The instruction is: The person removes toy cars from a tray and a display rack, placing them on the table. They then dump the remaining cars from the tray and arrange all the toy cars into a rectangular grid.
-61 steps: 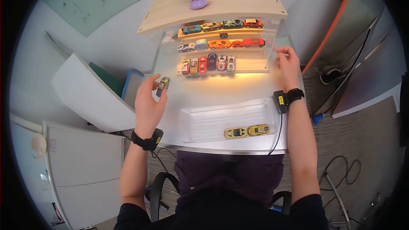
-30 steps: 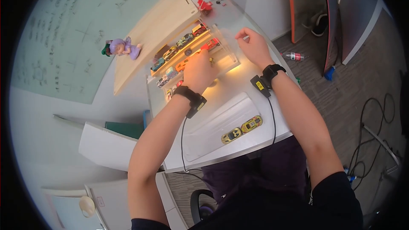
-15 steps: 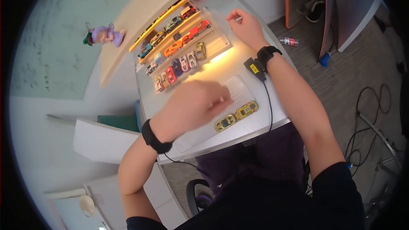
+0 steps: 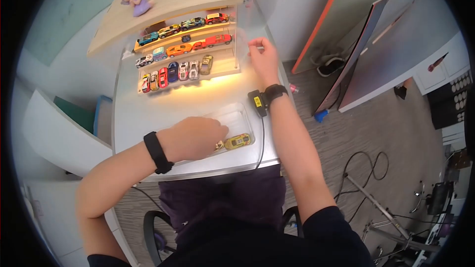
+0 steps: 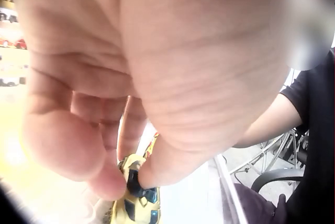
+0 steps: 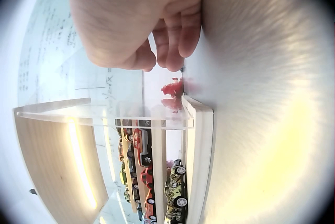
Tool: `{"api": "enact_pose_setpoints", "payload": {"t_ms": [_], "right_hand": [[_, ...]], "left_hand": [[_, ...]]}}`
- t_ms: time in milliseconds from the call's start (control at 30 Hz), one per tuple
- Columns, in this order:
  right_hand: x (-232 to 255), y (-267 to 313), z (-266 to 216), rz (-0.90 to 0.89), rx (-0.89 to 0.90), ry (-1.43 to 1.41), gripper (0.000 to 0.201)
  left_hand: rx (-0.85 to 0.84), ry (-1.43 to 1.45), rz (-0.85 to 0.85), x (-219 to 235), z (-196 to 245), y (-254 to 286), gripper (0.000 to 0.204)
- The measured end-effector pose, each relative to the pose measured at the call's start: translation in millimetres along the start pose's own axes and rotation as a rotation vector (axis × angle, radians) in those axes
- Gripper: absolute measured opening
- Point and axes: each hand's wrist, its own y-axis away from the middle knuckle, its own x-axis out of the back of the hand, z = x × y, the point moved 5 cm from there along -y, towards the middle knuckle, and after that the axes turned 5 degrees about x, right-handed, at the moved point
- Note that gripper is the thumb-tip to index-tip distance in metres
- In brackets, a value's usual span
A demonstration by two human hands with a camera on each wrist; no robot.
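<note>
In the head view the left hand reaches down over the clear plastic tray. Its thumb and fingertips pinch a yellow toy car with dark windows, as the left wrist view shows; the hand covers most of it from above. Touching or close beside it lies a yellow-green toy car. The right hand hangs with loosely curled fingers beside the lit shelf's right end, holding nothing. A camouflage-coloured car stands at the right of the bottom shelf row.
The wooden display shelf holds three rows of toy cars behind the tray. On its top sits a purple-haired figurine. A cable from the right wrist camera crosses the table. A red object stands beyond the shelf.
The left hand carried the camouflage car to the bottom shelf, let it go, then came back to the tray and took hold of a yellow car. The right hand stays beside the shelf.
</note>
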Motion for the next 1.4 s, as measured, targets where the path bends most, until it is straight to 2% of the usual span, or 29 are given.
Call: {"api": "enact_pose_setpoints", "payload": {"t_ms": [133,233,367,433,533,633,733,800,867,967,1067,1100,1133,1200,1300,1400], "right_hand": [[-1,-3,9,-0.022,0.013,-0.056,0.008],[-1,-3,12,-0.033,-0.016,-0.094,0.006],[1,-8,17,-0.057,-0.040,-0.101,0.006],[0,-3,5,-0.060,-0.055,-0.105,0.005],[1,-2,-3,-0.061,-0.071,-0.079,0.004],[0,-5,-4,-0.067,-0.066,-0.081,0.004],[3,3,-6,-0.051,-0.071,-0.080,0.004],[2,4,-8,-0.045,-0.075,-0.087,0.005],[2,2,-2,-0.054,-0.093,-0.110,0.005],[1,0,1,-0.045,-0.102,-0.105,0.007],[4,-5,11,-0.062,-0.085,-0.116,0.008],[3,-5,13,-0.071,-0.072,-0.114,0.008],[2,-4,12,-0.076,-0.075,-0.100,0.008],[5,-4,10,-0.074,-0.076,-0.065,0.008],[5,-2,7,-0.077,-0.106,-0.074,0.009],[5,-3,7,-0.078,-0.113,-0.066,0.009]], "left_hand": [[0.003,-0.052,0.046,5,-4,13,0.022],[-0.037,0.018,0.111,-5,-8,19,0.026],[-0.052,0.082,0.031,-15,-10,6,0.028],[-0.058,0.116,-0.013,-12,-8,5,0.030],[-0.101,0.129,-0.010,-10,-9,4,0.031],[-0.075,0.026,0.073,-5,-14,10,0.030],[-0.004,0.224,0.358,38,-20,59,0.027],[0.128,0.309,0.495,54,-46,99,0.025],[0.361,0.483,0.559,51,-84,136,0.025],[0.515,0.573,0.650,-1,-152,174,0.026],[0.685,0.814,0.680,-50,-181,187,0.025],[0.812,0.754,0.682,-67,-193,188,0.028],[0.830,0.573,0.736,-65,-186,192,0.027],[0.836,0.205,0.829,-57,-171,194,0.024],[0.483,0.089,0.938,-39,-155,193,0.021],[0.433,0.080,0.612,-47,-161,188,0.022]]}}
